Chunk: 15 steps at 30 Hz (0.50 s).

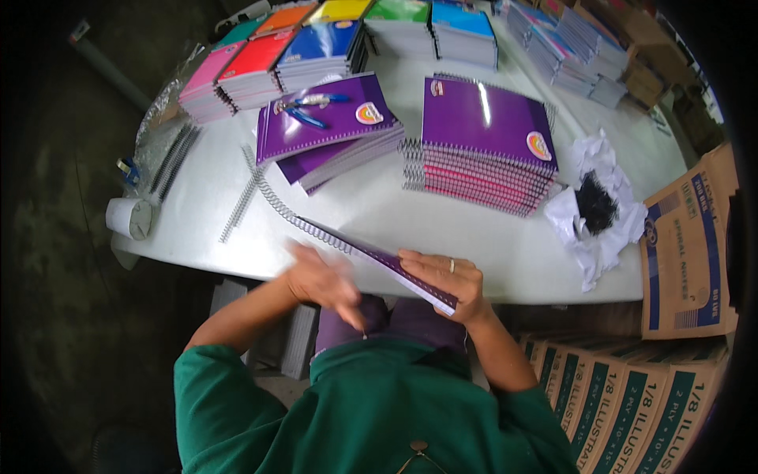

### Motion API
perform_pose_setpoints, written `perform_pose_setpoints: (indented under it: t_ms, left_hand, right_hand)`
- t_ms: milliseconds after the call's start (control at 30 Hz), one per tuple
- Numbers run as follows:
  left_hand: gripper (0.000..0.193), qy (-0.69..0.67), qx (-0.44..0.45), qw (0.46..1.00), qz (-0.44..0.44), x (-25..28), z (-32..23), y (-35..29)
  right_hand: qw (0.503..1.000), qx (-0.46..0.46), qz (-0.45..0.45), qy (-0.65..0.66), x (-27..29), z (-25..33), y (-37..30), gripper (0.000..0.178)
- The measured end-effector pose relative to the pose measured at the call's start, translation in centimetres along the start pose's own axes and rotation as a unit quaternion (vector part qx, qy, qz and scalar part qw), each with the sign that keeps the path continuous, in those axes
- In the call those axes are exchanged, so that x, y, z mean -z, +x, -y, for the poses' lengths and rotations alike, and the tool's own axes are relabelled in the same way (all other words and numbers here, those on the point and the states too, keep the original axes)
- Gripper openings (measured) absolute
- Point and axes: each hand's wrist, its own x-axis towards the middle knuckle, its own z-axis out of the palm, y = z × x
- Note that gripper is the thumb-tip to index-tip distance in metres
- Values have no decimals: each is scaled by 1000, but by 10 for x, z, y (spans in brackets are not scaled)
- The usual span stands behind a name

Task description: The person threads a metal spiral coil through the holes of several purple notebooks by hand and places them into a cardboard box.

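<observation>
My right hand [454, 280] is closed on a purple-covered notebook [410, 278], held edge-up near the table's front with its punched edge showing. A metal spiral coil [284, 207] runs through holes at the notebook's left end, and its loose tail curves back over the table. Blurred by motion, my left hand [324, 284] is just below the coiled part, thumb and fingers apart, with nothing visible in it. Beyond lies a fanned stack of purple notebooks [316, 130] with blue-handled pliers [308, 109] on top. To its right stands a taller stack of coil-bound purple notebooks [485, 122].
Stacks of notebooks in several colours [320, 43] line the table's far side. Loose coils [174, 162] and a white roll [130, 218] are at left. Dark scraps [596, 204] sit on crumpled white paper [580, 253] at right, beside cardboard boxes [687, 245].
</observation>
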Motion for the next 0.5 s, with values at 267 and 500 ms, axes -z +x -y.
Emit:
perform_pose_setpoints:
  t_ms: [267,500]
  left_hand:
    - [95,-134,-46,978,156,1,-45,3]
    - [102,-50,72,980,178,-11,-41,-13]
  right_hand:
    - [1000,-5,5,-12,-4,1,6,35]
    - [999,-2,-35,-22,-13,-3,1,34]
